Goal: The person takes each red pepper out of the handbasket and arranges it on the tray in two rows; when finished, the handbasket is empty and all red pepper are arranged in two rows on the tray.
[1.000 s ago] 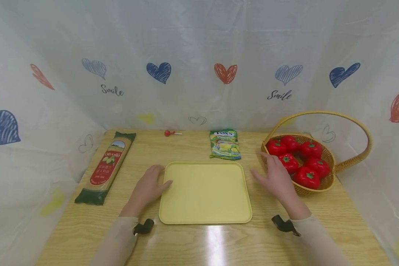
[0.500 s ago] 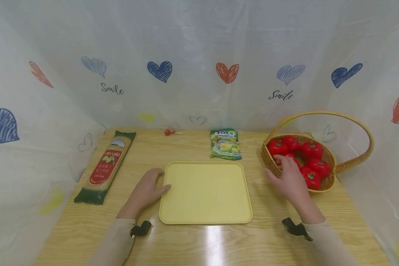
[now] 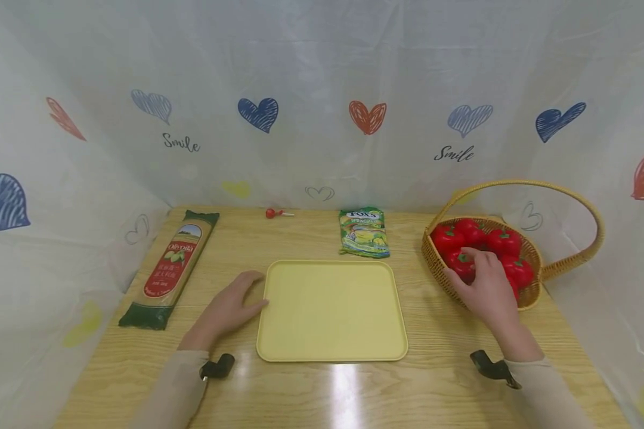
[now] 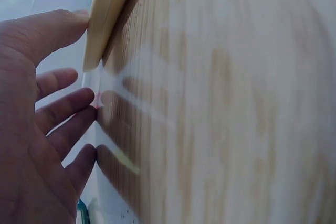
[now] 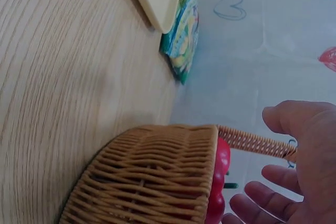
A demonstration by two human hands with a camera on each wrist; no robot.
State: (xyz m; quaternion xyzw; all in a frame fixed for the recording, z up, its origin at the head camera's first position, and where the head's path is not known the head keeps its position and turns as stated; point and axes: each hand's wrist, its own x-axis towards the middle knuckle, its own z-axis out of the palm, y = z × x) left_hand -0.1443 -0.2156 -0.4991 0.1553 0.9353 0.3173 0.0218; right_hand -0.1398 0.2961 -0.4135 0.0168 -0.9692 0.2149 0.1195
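Note:
My left hand (image 3: 226, 310) lies at the left edge of the pale yellow tray (image 3: 333, 313), its thumb tip at the rim and its fingers loosely extended above the wood. Over the near side of a wicker basket (image 3: 439, 268) hovers my right hand (image 3: 488, 289), thumb and fingers apart with nothing between them. Several red bell peppers (image 3: 503, 241) with green stems fill the basket; the hand hides part of the nearest ones. In the right wrist view the fingers (image 5: 265, 200) are above the basket rim, beside a red pepper (image 5: 218, 182), apart from it.
A long pasta packet (image 3: 172, 268) lies on the left of the wooden table (image 3: 295, 393). Toward the back are a red lollipop (image 3: 271, 213) and a green Fox's candy bag (image 3: 364, 232). The basket's tall handle (image 3: 520, 182) arches up. A heart-printed curtain (image 3: 311, 119) surrounds the table.
My right hand has moved right, from the basket's left side to above the peppers. My left hand has slid slightly left, its thumb drawing back to the tray's edge.

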